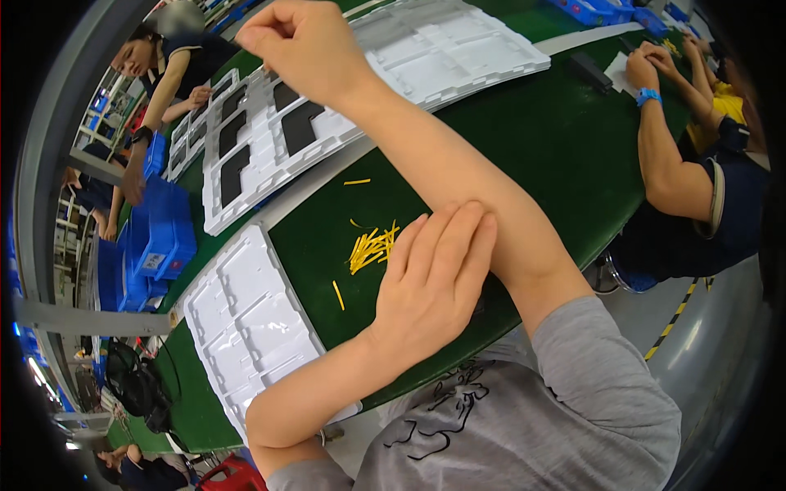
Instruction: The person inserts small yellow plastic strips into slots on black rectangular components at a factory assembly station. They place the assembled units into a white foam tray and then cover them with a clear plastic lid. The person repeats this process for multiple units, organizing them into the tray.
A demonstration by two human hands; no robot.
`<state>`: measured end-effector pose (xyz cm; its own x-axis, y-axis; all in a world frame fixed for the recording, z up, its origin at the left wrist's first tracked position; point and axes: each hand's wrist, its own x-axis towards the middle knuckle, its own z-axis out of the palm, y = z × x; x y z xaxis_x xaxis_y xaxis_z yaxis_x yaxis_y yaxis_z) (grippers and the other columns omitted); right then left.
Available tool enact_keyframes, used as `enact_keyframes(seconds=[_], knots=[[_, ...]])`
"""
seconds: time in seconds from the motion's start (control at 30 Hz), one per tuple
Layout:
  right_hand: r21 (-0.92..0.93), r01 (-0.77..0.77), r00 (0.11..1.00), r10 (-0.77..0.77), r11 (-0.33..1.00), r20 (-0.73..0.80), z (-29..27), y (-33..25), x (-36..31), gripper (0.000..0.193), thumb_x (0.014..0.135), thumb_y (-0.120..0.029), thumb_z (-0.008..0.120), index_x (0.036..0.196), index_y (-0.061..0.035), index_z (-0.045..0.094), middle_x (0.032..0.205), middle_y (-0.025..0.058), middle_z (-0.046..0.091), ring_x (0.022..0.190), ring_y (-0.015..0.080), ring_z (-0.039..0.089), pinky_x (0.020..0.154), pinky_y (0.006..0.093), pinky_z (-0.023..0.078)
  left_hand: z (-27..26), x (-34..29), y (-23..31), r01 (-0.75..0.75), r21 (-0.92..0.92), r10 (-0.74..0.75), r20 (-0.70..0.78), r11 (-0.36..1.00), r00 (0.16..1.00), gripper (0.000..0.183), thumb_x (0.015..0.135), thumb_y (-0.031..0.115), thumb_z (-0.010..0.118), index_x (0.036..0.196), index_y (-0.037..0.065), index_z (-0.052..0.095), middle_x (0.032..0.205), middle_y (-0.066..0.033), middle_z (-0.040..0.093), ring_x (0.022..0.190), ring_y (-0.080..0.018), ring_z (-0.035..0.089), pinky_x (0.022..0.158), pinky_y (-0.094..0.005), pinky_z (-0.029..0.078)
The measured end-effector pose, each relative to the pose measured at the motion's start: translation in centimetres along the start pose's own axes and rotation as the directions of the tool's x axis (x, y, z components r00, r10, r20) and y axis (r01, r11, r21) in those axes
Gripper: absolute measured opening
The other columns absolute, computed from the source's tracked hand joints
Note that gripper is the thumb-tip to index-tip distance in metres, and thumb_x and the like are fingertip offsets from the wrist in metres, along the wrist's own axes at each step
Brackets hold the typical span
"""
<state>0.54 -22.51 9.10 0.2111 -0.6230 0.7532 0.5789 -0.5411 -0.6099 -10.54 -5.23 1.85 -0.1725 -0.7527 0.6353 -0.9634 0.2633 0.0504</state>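
My left hand [434, 282] lies with its fingers stretched out flat across my right forearm [467, 176]. Beyond it, my right hand [315, 53] is raised over the white trays, its fingers curled in and no object showing in them. Beneath that hand, a white plastic tray [254, 184] holds several flat dark rectangular pieces [301, 127] in its pockets. A small heap of thin yellow strips [372, 248] rests on the green table [573, 155] beside my left hand, with a few strips lying apart. Nearer on the left is a white tray [254, 315] with no dark pieces visible.
Stacked white trays [454, 49] stand at the far side. A black bar-shaped object [591, 72] lies at the far right, near a co-worker's hands [643, 67]. Blue bins [160, 225] stand left by a metal post [37, 164]. Another person leans over trays at the far left.
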Motion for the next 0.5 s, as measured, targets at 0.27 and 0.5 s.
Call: enact_keyframes(seconds=[0.27,0.5], knots=[[0.131,-0.101,0.969,0.068,0.986,0.238,-0.2,-0.9,-0.4,0.015,0.089,-0.010,0.060,0.083,0.0032,0.063,0.070,0.0018,0.061,0.064,0.0065,0.052,0.058,0.0237,0.043,1.7,-0.4,4.6,-0.055,-0.074,0.054,-0.006,0.996,0.999,0.029,0.076,0.015,0.054,0.100,0.000,0.061,0.125,-0.0182,0.055,0.115,-0.0282,0.053,0.098,-0.0410,0.039],[-0.213,-0.008,0.923,0.089,0.977,0.375,-4.1,0.5,0.6,0.018,0.083,-0.019,0.063,0.084,-0.0019,0.068,0.073,0.0071,0.066,0.068,0.0145,0.061,0.063,0.0285,0.047,-1.3,-0.6,1.3,0.039,-0.316,0.028,0.204,0.948,0.979,0.031,0.069,0.011,0.062,0.099,0.004,0.062,0.113,-0.0132,0.058,0.108,-0.0291,0.055,0.093,-0.0412,0.042]])
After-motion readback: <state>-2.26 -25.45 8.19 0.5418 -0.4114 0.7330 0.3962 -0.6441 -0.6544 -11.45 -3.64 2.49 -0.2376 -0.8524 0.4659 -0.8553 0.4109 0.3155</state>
